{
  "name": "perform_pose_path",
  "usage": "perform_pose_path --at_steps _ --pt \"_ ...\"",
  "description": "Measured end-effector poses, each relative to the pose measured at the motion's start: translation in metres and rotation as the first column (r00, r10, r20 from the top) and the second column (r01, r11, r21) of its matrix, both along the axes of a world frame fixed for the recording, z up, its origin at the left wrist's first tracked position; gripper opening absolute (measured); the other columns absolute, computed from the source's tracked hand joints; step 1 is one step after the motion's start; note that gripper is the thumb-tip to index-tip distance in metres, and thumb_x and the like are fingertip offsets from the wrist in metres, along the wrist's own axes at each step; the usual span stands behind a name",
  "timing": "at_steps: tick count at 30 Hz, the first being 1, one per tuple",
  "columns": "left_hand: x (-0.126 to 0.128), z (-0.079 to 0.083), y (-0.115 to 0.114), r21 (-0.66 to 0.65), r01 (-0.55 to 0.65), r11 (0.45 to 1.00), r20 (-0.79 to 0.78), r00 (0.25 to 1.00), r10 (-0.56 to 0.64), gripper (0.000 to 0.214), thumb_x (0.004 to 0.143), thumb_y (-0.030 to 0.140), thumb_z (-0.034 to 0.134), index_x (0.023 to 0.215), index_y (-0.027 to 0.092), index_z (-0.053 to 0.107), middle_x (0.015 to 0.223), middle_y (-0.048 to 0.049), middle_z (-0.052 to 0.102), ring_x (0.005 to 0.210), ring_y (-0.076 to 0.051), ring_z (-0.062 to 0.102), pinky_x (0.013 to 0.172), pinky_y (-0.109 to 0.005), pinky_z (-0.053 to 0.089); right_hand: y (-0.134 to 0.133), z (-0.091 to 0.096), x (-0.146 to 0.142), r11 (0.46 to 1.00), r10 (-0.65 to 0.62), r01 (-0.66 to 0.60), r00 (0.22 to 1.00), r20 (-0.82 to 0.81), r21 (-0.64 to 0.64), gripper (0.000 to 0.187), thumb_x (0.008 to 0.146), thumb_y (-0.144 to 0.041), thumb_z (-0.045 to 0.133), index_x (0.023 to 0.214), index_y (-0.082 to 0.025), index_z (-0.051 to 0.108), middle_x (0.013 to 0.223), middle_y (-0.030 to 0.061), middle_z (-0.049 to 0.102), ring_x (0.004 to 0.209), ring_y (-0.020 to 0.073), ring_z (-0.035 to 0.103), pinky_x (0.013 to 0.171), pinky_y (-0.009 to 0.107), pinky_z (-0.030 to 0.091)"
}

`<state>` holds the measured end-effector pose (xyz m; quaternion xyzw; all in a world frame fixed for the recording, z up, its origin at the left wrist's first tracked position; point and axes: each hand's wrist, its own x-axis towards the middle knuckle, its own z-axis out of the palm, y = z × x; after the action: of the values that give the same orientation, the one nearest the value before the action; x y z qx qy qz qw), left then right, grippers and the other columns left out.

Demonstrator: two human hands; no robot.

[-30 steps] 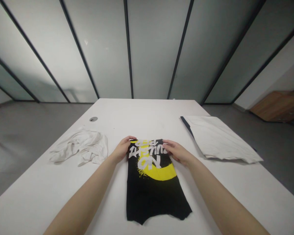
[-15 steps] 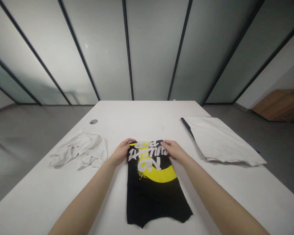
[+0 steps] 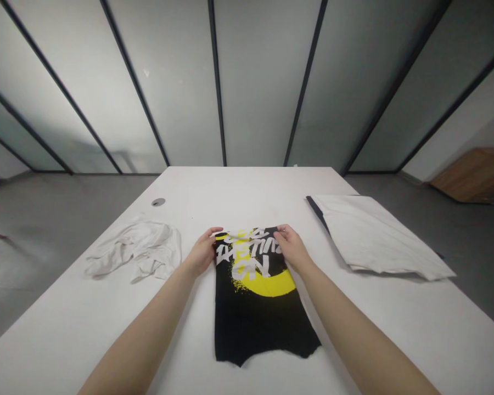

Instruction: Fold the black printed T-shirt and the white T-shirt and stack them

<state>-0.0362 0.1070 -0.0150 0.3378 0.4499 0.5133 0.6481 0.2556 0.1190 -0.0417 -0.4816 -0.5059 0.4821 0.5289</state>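
Note:
A black T-shirt (image 3: 263, 323) with white lettering and a yellow print lies folded narrow in front of me, its uneven edge toward me. My left hand (image 3: 203, 253) is closed on its far left corner, thumb on top. At the far right corner, my right hand (image 3: 293, 248) pinches the cloth between thumb and fingers. The far edge looks slightly raised between both hands; some fingers are hidden under the fabric.
The garment rests on a white table (image 3: 239, 192). To the left lies a crumpled white garment (image 3: 138, 249), with a round grey cable grommet (image 3: 158, 202) beyond it. On the right is a flat stack of folded white and dark clothes (image 3: 374, 233). Frosted glass panels stand behind.
Both hands have shifted slightly away from me with the T-shirt held at its far corners. Its near edge has slid forward, and the print shows small wrinkles near the top.

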Motion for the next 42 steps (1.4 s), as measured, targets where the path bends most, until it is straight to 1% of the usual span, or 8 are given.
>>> perform_pose_path --at_steps 7,11,14,17,24,32,37,42 --pt "0.007 -0.017 0.003 0.119 0.035 0.992 -0.388 0.922 0.013 0.053 0.086 0.041 0.075 0.13 0.024 0.051 0.09 -0.0036 0.076 0.075 -0.019 0.072 0.066 -0.027 0.055 -0.001 0.004 0.002 0.998 0.002 -0.025 0.946 0.323 0.066 0.044 0.091 -0.042 0.063 0.131 -0.026 0.056 0.111 0.0043 0.075 0.089 0.0218 0.072 0.08 0.037 0.058" --pt "0.009 -0.021 0.002 0.306 -0.021 0.952 -0.577 0.791 0.203 0.043 0.093 0.029 0.063 0.132 0.02 0.05 0.109 -0.0118 0.075 0.092 -0.023 0.075 0.079 -0.037 0.06 -0.003 0.016 0.003 0.983 -0.117 -0.009 0.734 0.67 0.181 0.034 0.095 -0.021 0.047 0.12 -0.02 0.071 0.123 0.0116 0.073 0.115 0.026 0.068 0.106 0.044 0.051" --pt "0.016 -0.016 -0.006 0.574 0.032 0.818 -0.693 0.55 0.466 0.04 0.096 0.023 0.054 0.135 0.018 0.053 0.138 -0.0194 0.065 0.127 -0.029 0.065 0.105 -0.05 0.054 -0.01 0.022 -0.007 0.952 -0.258 -0.008 0.514 0.818 0.305 0.044 0.098 -0.017 0.042 0.132 -0.015 0.07 0.141 0.0179 0.065 0.134 0.0304 0.057 0.117 0.048 0.042" --pt "0.033 -0.011 -0.022 0.623 0.318 0.715 -0.782 0.298 0.548 0.043 0.102 0.024 0.048 0.143 0.017 0.055 0.157 -0.0187 0.054 0.152 -0.031 0.043 0.123 -0.054 0.038 -0.024 0.023 -0.031 0.934 -0.186 -0.216 0.383 0.905 0.284 0.051 0.104 -0.025 0.039 0.151 -0.016 0.059 0.163 0.0129 0.049 0.152 0.0318 0.039 0.125 0.047 0.032" --pt "0.061 -0.014 -0.049 0.131 0.532 0.836 -0.942 -0.196 0.272 0.055 0.108 0.037 0.039 0.16 0.02 0.048 0.168 -0.0129 0.042 0.156 -0.037 0.037 0.123 -0.066 0.033 -0.04 0.015 -0.059 0.945 0.121 -0.323 0.175 0.977 -0.059 0.065 0.108 -0.045 0.035 0.168 -0.021 0.036 0.176 0.0055 0.024 0.162 0.0378 0.019 0.129 0.056 0.019" --pt "0.057 -0.011 -0.051 0.122 0.512 0.85 -0.938 -0.221 0.268 0.061 0.108 0.045 0.039 0.16 0.014 0.047 0.168 -0.0158 0.041 0.155 -0.038 0.038 0.123 -0.061 0.036 -0.036 0.019 -0.053 0.974 0.089 -0.222 0.191 0.978 -0.045 0.067 0.108 -0.05 0.036 0.167 -0.02 0.036 0.176 0.0115 0.025 0.16 0.0389 0.025 0.128 0.054 0.024" --pt "0.059 0.004 -0.052 0.244 0.495 0.834 -0.909 -0.183 0.375 0.052 0.107 0.034 0.041 0.153 0.015 0.056 0.162 -0.0141 0.051 0.154 -0.038 0.039 0.125 -0.062 0.031 -0.037 0.023 -0.053 0.982 -0.125 -0.113 0.21 0.97 0.151 0.061 0.109 -0.039 0.032 0.164 -0.014 0.043 0.174 0.0148 0.029 0.16 0.044 0.023 0.127 0.062 0.02" --pt "0.074 0.012 -0.039 0.361 0.491 0.793 -0.872 -0.123 0.473 0.056 0.107 0.031 0.038 0.159 0.015 0.047 0.168 -0.0137 0.043 0.16 -0.033 0.029 0.129 -0.056 0.026 -0.036 0.021 -0.056 0.954 -0.156 -0.217 0.234 0.96 0.208 0.06 0.109 -0.034 0.031 0.164 -0.014 0.04 0.176 0.0135 0.023 0.162 0.0382 0.019 0.127 0.057 0.022"
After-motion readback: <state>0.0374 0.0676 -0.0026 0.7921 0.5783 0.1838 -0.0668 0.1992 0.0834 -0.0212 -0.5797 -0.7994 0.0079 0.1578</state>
